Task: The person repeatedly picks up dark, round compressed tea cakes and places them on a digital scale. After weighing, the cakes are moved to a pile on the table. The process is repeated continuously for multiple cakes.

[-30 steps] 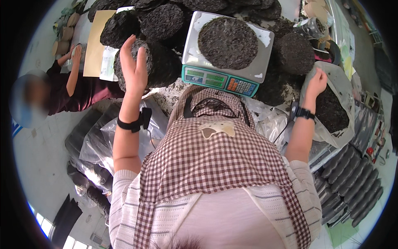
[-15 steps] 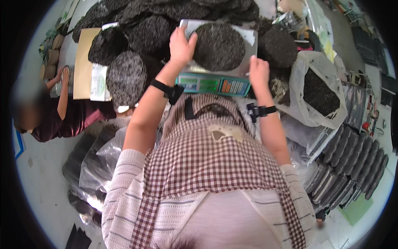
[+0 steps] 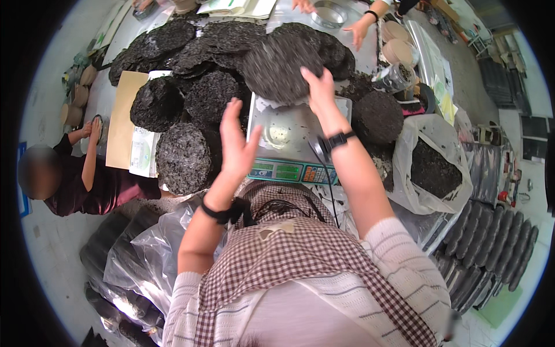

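A round, dark cake of dried seaweed (image 3: pixel 281 68), blurred by motion, is tilted above the far part of the scale's metal pan. My right hand (image 3: pixel 321 89) grips its right edge, thumb on top. Lower down, my left hand (image 3: pixel 237 141) stands open beside the pan's left edge, fingers stretched and thumb apart, holding nothing. Between my forearms is the digital scale (image 3: pixel 277 128), its bare steel pan showing and its green display lit on the near side. Seaweed cake piles (image 3: pixel 211 95) stand left of the scale, and another pile (image 3: pixel 378 118) stands right of it.
More seaweed cakes (image 3: pixel 167 40) are heaped across the table's far side. An open plastic bag (image 3: pixel 436 168) of dark crumbs sits at right. A brown cardboard sheet (image 3: pixel 122 118) lies at left. Co-workers' hands (image 3: pixel 361 29) reach in at the far side; another person (image 3: pixel 92 179) works at left.
The seaweed cake has come up off the scale pan and moved away from me, in my right hand. My left hand has let go of the pan's edge area and opened. The view has shifted.
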Available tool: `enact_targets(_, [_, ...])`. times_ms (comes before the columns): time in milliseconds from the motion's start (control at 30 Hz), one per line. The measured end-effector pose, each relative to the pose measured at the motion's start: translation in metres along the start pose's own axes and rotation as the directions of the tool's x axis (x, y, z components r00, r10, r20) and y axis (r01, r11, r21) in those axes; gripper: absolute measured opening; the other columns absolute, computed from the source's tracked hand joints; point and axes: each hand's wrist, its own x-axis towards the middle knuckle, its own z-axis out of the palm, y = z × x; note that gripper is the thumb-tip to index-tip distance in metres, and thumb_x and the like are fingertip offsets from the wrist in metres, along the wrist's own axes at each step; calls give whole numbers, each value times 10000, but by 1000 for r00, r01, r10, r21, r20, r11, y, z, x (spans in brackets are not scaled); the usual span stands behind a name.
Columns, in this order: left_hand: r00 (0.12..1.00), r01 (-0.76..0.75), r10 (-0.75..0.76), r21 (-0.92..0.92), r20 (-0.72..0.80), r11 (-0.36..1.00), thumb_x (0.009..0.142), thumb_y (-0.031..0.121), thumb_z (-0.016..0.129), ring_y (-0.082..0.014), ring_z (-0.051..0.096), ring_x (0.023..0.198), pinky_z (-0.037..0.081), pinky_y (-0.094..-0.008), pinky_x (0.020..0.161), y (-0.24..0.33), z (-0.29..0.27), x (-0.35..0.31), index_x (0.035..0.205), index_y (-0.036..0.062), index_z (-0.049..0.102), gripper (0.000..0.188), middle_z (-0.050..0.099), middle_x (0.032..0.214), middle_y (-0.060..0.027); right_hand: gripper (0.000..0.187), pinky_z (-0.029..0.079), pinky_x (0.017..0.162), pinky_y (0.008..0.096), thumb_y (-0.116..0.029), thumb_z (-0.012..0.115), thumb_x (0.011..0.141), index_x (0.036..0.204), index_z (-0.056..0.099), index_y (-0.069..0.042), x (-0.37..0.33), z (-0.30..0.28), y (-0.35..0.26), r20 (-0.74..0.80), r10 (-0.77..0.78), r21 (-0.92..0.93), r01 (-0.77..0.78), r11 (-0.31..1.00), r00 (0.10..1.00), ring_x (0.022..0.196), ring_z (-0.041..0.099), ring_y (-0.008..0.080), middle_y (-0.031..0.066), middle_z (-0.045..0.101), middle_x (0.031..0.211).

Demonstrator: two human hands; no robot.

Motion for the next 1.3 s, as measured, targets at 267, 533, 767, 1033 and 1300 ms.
enact_targets(267, [974,34,-163,607,158,794,715,197,901,-408,311,1547,272,-526,1251,-21,-175,-63,1559,38,409,990,360,1655,-209,425,582,905,314,-273,848,912,1191,702,12,-27,-92,-67,73,-108,-678,128,723,992,1010,723,160,106,745,1104])
enact_targets(533, [889,50,-350,698,294,714,632,279,950,-410,287,1567,234,-502,1281,-61,-169,-68,1626,45,308,1206,304,1692,-241,673,478,1079,492,-347,919,731,1303,681,-83,-70,-318,-69,246,-186,-962,217,-163,951,1312,570,318,105,654,1386])
enact_targets(767, [866,165,-345,445,361,880,813,166,840,-333,365,1541,309,-438,1254,-74,-193,-61,1593,43,410,899,403,1656,-184,643,509,1000,506,-321,936,650,1222,687,-167,-55,-318,-85,144,-61,-985,137,-100,988,1191,577,369,95,627,1219])
enact_targets(1033, [898,439,-405,304,-169,846,1033,153,610,-232,607,1285,420,-339,1125,-68,-247,-77,1432,-45,586,446,662,1406,-151,362,535,998,522,-253,647,866,1163,743,-70,-57,-275,-84,192,-199,-956,137,-261,961,1144,652,426,201,717,1183])
enact_targets(1300, [683,182,-693,-865,-231,468,1078,143,560,-283,692,1159,587,-429,998,-24,-220,-78,1386,42,581,325,689,1290,-116,416,568,848,460,-271,632,1071,1245,647,107,-95,-253,-163,-59,-767,-955,187,229,639,976,727,425,285,735,1117])
